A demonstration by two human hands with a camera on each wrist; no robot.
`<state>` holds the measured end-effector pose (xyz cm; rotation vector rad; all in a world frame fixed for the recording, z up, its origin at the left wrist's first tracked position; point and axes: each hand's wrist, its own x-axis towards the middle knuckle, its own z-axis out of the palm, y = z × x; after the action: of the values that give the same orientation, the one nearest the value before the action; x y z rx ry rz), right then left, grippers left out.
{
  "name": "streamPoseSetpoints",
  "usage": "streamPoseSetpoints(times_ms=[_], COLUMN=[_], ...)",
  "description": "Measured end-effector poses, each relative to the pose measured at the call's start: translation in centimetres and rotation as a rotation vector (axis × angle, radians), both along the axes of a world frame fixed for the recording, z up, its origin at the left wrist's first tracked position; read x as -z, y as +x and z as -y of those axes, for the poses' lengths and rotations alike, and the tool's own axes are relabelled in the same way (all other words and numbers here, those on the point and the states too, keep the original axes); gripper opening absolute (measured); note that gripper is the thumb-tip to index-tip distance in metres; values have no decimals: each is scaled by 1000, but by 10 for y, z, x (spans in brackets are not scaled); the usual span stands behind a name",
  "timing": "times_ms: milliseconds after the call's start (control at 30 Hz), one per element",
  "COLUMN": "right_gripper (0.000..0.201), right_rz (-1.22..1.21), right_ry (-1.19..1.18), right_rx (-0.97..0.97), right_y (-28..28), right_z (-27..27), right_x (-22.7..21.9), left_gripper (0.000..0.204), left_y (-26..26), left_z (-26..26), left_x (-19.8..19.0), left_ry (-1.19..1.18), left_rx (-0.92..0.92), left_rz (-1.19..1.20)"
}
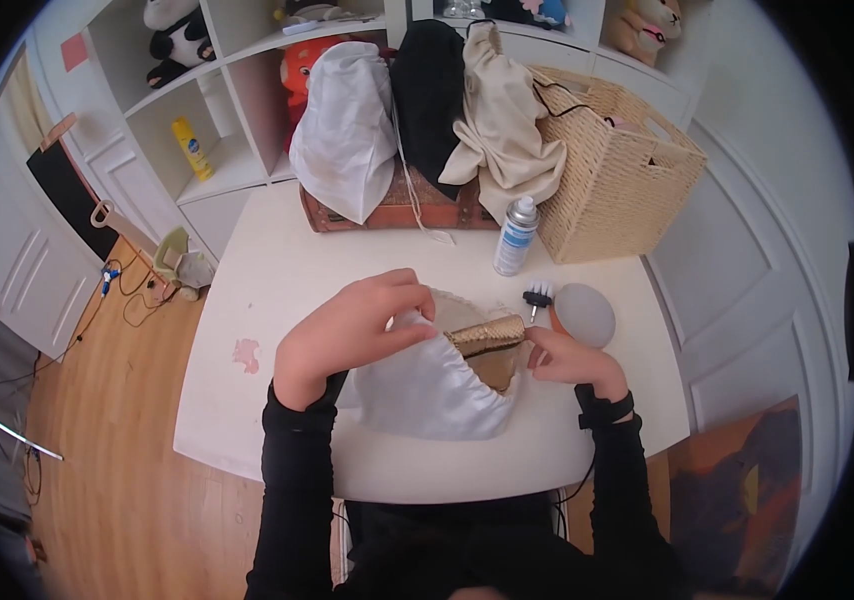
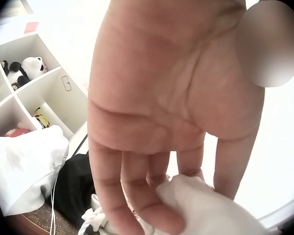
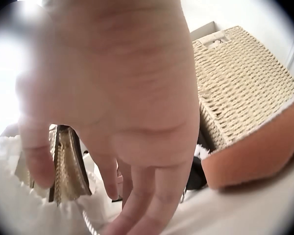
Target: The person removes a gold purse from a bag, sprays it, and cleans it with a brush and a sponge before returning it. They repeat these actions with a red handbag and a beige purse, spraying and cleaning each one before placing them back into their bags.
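Note:
A white satin drawstring bag (image 1: 437, 395) lies on the table with its gathered mouth around a gold textured item (image 1: 487, 337). The left hand (image 1: 362, 325) pinches the bag's fabric at the mouth; in the left wrist view that hand (image 2: 171, 98) has white cloth (image 2: 206, 205) between thumb and fingers. At the gold item's right end is the right hand (image 1: 575, 360), fingers bent near the bag's rim. In the right wrist view the gold item (image 3: 68, 166) shows beside the thumb of the right hand (image 3: 122, 98); whether it grips anything is hidden.
Behind stand a spray can (image 1: 516, 237), a small brush (image 1: 537, 297) and a round grey-and-orange pad (image 1: 585, 315). Farther back, white (image 1: 345, 130), black (image 1: 429, 100) and beige bags (image 1: 507, 140) lie over a brown case (image 1: 347, 217), beside a woven basket (image 1: 622, 170).

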<state>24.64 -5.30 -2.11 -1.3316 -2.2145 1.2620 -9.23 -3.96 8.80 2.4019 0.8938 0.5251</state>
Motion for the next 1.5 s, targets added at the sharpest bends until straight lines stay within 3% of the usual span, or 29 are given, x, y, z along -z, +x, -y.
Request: streamPoseSetpoints(times_ms=[167, 367, 467, 567, 633, 733, 833, 933, 1067, 1167, 1367, 1500], right_gripper=[56, 22, 17, 17, 19, 23, 30, 33, 32, 35, 35, 35], right_rz=[106, 202, 106, -149, -454, -610, -439, -376, -444, -515, -526, -520], right_ry=[276, 355, 319, 353, 299, 546, 696, 604, 530, 544, 509, 482], right_rx=[-95, 25, 87, 315, 615, 636, 570, 661, 712, 789, 826, 843], right_y=[-18, -21, -9, 7, 0, 7, 10, 22, 28, 31, 34, 29], right_z=[1, 0, 13, 17, 40, 57, 57, 55, 70, 82, 96, 103], right_x=[15, 37, 16, -6, -63, -96, -94, -69, -53, -46, -27, -23], left_gripper=[36, 43, 40, 36, 34, 30, 31, 31, 34, 33, 32, 37], left_y=[9, 25, 23, 14, 10, 10, -6, -28, -48, -58, -29, -17], left_z=[12, -3, -5, -3, -3, -12, -23, -25, -27, -36, -28, -24], left_x=[15, 49, 43, 34, 28, 25, 23, 23, 20, 26, 27, 24], left_ry=[-56, 88, 144, 203, 225, 232, 126, 26, -27, 32, -193, -165], left_rx=[31, 30, 41, 23, -2, -15, -84, -164, -163, -119, -100, -83], left_rz=[-105, -222, -180, -157, -167, 29, 158, 128, 253, 184, 183, 80])
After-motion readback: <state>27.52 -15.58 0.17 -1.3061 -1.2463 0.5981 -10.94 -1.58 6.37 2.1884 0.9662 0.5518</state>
